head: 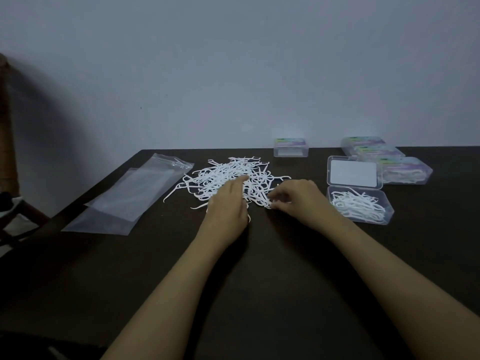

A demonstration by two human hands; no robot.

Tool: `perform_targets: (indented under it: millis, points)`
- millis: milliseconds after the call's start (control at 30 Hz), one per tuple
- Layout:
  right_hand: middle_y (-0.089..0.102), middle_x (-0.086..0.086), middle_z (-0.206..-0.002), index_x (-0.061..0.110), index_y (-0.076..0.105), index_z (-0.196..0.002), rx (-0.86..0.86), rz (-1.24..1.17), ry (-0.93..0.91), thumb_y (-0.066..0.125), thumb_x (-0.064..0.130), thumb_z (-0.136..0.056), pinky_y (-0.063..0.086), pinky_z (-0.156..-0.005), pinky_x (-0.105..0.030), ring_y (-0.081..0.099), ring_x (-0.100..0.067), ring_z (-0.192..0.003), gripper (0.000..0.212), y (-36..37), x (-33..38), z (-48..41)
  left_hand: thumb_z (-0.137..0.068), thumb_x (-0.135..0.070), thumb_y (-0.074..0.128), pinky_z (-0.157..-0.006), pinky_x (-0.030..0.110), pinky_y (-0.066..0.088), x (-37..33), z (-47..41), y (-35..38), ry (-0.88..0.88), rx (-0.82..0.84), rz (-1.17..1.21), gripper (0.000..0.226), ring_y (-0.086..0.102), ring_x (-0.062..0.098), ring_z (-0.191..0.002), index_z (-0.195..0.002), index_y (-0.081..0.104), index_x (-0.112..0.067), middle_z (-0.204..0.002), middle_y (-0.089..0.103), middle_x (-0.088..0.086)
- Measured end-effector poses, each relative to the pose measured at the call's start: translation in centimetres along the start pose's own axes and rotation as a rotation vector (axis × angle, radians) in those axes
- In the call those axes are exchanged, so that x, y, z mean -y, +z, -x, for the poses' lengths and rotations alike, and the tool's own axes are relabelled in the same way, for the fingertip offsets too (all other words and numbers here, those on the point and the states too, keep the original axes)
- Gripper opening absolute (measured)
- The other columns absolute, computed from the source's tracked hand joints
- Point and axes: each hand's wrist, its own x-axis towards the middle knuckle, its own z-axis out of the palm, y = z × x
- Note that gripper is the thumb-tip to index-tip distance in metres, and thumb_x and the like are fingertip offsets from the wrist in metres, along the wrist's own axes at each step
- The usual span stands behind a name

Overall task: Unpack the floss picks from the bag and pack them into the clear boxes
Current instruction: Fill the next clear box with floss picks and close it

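A loose pile of white floss picks [228, 175] lies in the middle of the dark table [272, 255]. My left hand [228, 203] rests on the near side of the pile, fingers curled into the picks. My right hand [296, 196] pinches picks at the pile's right edge. To the right an open clear box [363, 206] holds several picks, its lid [353, 172] folded back. Two flat clear bags [135, 193] lie overlapping at the left.
A shut clear box [291, 147] stands at the table's far edge. Three shut boxes [389, 159] are lined up at the far right. A wooden chair [10, 141] stands beyond the table's left corner. A plain wall rises behind.
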Motion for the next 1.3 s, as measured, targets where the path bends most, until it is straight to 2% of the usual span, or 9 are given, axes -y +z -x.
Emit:
perform_targets:
  millis: [133, 200, 300, 400, 500, 767, 967, 1133, 1300]
  points:
    - [0.055, -0.004, -0.119, 0.025, 0.062, -0.119, -0.065, 0.116, 0.144, 0.048, 0.061, -0.084, 0.035, -0.092, -0.036, 0.041, -0.023, -0.116, 0.053, 1.2, 0.4, 0.4, -0.094, -0.009, 0.030, -0.115, 0.047, 0.000, 1.3, 0.0, -0.8, -0.287, 0.101, -0.105, 0.058, 0.009, 0.019, -0.144, -0.148, 0.010, -0.011, -0.155, 0.013, 0.007]
    - [0.050, -0.005, -0.124, 0.026, 0.057, -0.124, -0.002, 0.182, 0.147, 0.045, 0.065, -0.083, 0.032, -0.095, -0.037, 0.038, -0.023, -0.120, 0.058, 1.7, 0.9, 0.5, -0.094, -0.008, 0.029, -0.117, 0.045, 0.003, 1.7, 0.1, -0.7, -0.278, 0.147, -0.152, 0.054, 0.011, 0.020, -0.143, -0.147, 0.017, -0.009, -0.154, 0.017, 0.009]
    - [0.051, -0.005, -0.121, 0.026, 0.062, -0.118, -0.022, 0.191, 0.115, 0.047, 0.052, -0.089, 0.031, -0.093, -0.037, 0.038, -0.022, -0.120, 0.042, 1.6, 1.6, 0.6, -0.090, -0.003, 0.033, -0.112, 0.039, 0.023, 1.8, -0.1, -0.4, -0.159, 0.105, -0.218, 0.047, 0.030, 0.024, -0.134, -0.137, 0.038, -0.005, -0.143, 0.038, 0.011]
    - [0.056, -0.004, -0.115, 0.024, 0.067, -0.110, -0.056, 0.191, 0.084, 0.048, 0.036, -0.093, 0.032, -0.090, -0.037, 0.041, -0.023, -0.116, 0.028, 1.3, 2.2, 0.8, -0.089, -0.003, 0.036, -0.094, 0.036, 0.037, 1.4, 0.3, -0.4, -0.104, 0.024, -0.245, 0.031, 0.048, 0.029, -0.115, -0.112, 0.058, -0.005, -0.118, 0.058, 0.011]
    - [0.059, -0.003, -0.110, 0.022, 0.068, -0.107, -0.066, 0.216, 0.061, 0.047, 0.028, -0.094, 0.032, -0.087, -0.036, 0.044, -0.023, -0.112, 0.025, 1.1, 2.3, 1.1, -0.094, -0.012, 0.040, -0.085, 0.034, 0.038, 1.2, 0.6, -0.7, -0.092, -0.032, -0.282, 0.024, 0.051, 0.027, -0.107, -0.099, 0.063, -0.008, -0.107, 0.063, 0.006]
    - [0.062, -0.004, -0.106, 0.012, 0.065, -0.100, -0.082, 0.361, 0.007, 0.043, 0.016, -0.093, 0.029, -0.087, -0.034, 0.047, -0.024, -0.108, 0.023, 0.8, 2.0, 1.1, -0.096, -0.024, 0.043, -0.090, 0.032, 0.028, 0.7, 0.7, -1.0, -0.060, -0.060, -0.374, 0.024, 0.046, 0.022, -0.109, -0.105, 0.064, -0.017, -0.106, 0.060, 0.002]
    - [0.058, -0.007, -0.112, 0.011, 0.059, -0.104, -0.088, 0.430, -0.061, 0.042, 0.011, -0.094, 0.029, -0.088, -0.034, 0.045, -0.026, -0.110, 0.019, 0.9, 1.6, 1.0, -0.084, -0.013, 0.065, -0.087, 0.034, 0.043, 0.9, 0.9, -1.0, -0.119, -0.137, 0.063, 0.009, 0.060, 0.021, -0.088, -0.090, 0.071, -0.012, -0.087, 0.068, 0.002]
    - [0.059, -0.005, -0.113, 0.012, 0.061, -0.109, -0.184, 0.298, -0.036, 0.043, 0.016, -0.096, 0.028, -0.088, -0.033, 0.045, -0.024, -0.110, 0.023, -0.3, 0.7, 1.2, -0.078, -0.005, 0.070, -0.061, 0.005, 0.038, 0.6, 1.2, -1.4, -0.168, -0.258, 0.316, 0.006, 0.051, -0.002, -0.061, -0.082, 0.072, -0.008, -0.065, 0.060, -0.012]
    - [0.065, -0.014, -0.099, 0.004, 0.068, -0.099, -0.384, 0.048, 0.006, 0.052, 0.011, -0.092, 0.032, -0.085, -0.039, 0.052, -0.032, -0.099, 0.018, -3.4, -2.4, 2.8, -0.076, -0.004, 0.072, -0.065, 0.003, 0.042, -0.6, 0.9, -1.2, -0.138, -0.323, 0.502, 0.008, 0.056, -0.009, -0.062, -0.078, 0.072, -0.011, -0.070, 0.064, -0.011]
